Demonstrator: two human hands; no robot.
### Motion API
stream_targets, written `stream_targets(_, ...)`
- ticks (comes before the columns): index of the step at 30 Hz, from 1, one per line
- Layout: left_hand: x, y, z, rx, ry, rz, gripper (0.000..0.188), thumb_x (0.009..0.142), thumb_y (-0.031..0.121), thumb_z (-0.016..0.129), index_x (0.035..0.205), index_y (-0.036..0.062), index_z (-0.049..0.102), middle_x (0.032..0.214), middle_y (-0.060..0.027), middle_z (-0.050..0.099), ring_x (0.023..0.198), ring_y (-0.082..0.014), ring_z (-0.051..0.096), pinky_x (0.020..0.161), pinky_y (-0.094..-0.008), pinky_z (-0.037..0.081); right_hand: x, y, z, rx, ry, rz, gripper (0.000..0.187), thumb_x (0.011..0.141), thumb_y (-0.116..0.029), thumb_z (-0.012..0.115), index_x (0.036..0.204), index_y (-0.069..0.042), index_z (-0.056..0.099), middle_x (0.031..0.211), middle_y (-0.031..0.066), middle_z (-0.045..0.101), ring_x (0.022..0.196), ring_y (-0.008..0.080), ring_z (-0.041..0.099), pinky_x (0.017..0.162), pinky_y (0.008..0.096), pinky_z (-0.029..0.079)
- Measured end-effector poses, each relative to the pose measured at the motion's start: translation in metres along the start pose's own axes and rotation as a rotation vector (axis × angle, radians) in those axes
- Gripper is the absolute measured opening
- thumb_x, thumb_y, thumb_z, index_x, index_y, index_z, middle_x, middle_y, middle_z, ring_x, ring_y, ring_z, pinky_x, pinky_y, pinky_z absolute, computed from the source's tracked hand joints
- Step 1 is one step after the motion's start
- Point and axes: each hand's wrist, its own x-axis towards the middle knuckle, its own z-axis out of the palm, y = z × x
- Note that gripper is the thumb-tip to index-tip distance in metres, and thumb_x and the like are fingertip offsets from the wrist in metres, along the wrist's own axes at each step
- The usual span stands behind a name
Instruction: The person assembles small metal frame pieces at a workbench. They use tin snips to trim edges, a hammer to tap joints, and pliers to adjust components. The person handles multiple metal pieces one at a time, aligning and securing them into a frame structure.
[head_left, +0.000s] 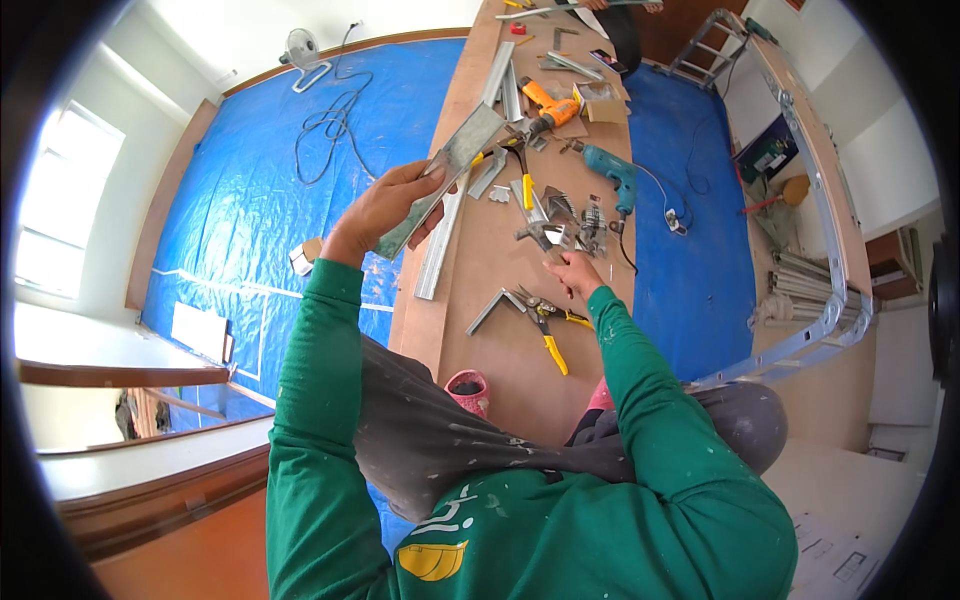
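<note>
Metal channel is held in the curled fingers of the left hand, over the left edge of a brown board; a hammer is gripped in the right hand.
White lettering and a yellow helmet are printed on the green sweatshirt. The board is flanked by blue sheeting; a teal drill is laid near its right edge.

"What's worn in the lower frame?"
"A green long-sleeved top with a yellow helmet print, and grey trousers flecked white."
"Anything else?"
"Pink shoes, just below centre."
</note>
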Motion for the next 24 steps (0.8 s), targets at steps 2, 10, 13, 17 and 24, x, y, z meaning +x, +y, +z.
stream_targets(2, 0.006, -0.001, 0.005, 0.037, -0.036, 0.004, 0.036, 0.112, 0.037, 0.051, 0.113, 0.0033, 0.063, 0.069, -0.0034, 0.060, 0.046, -0.0105, 0.053, 0.042, -0.0271, 0.043, 0.002, 0.021, 0.003, -0.191, 0.065, 0.007, 0.043, 0.092, -0.042, 0.078, 0.086, -0.002, 0.064, 0.075, 0.0137, 0.070, 0.053, 0.0240, 0.067, 0.048, 0.0411, 0.052)
stream_targets(10, 0.010, -0.002, 0.025, 0.192, -0.081, 0.028, 0.032, 0.112, 0.033, 0.054, 0.108, 0.0023, 0.062, 0.066, -0.0011, 0.058, 0.046, -0.0096, 0.053, 0.044, -0.0273, 0.043, -0.011, 0.043, 0.017, -0.626, 0.273, -0.144, 0.043, 0.092, -0.044, 0.071, 0.099, -0.001, 0.070, 0.106, 0.0255, 0.073, 0.105, 0.0434, 0.069, 0.089, 0.0533, 0.055)
stream_targets(13, 0.010, -0.001, 0.029, 0.211, -0.112, 0.025, 0.033, 0.111, 0.034, 0.055, 0.107, 0.0022, 0.062, 0.067, -0.0012, 0.059, 0.047, -0.0098, 0.054, 0.044, -0.0274, 0.045, -0.013, 0.050, 0.017, -0.684, 0.341, -0.161, 0.040, 0.093, -0.041, 0.072, 0.105, -0.003, 0.069, 0.109, 0.0232, 0.072, 0.107, 0.0426, 0.068, 0.091, 0.0539, 0.054)
stream_targets(17, 0.010, -0.007, 0.029, 0.240, -0.150, -0.012, 0.034, 0.111, 0.036, 0.055, 0.109, 0.0018, 0.061, 0.068, -0.0012, 0.059, 0.048, -0.0103, 0.056, 0.044, -0.0280, 0.047, -0.013, 0.054, 0.021, -0.719, 0.387, -0.141, 0.038, 0.093, -0.039, 0.073, 0.112, -0.006, 0.068, 0.112, 0.0201, 0.071, 0.111, 0.0418, 0.067, 0.095, 0.0530, 0.054)
stream_targets(24, 0.022, -0.025, 0.022, 0.271, -0.167, -0.198, 0.034, 0.110, 0.036, 0.054, 0.110, 0.0026, 0.063, 0.071, -0.0032, 0.060, 0.050, -0.0139, 0.059, 0.048, -0.0321, 0.050, 0.019, 0.071, 0.008, -0.620, 0.122, 0.037, 0.039, 0.095, -0.033, 0.073, 0.118, -0.002, 0.068, 0.105, 0.0194, 0.076, 0.094, 0.0319, 0.074, 0.081, 0.0462, 0.057)
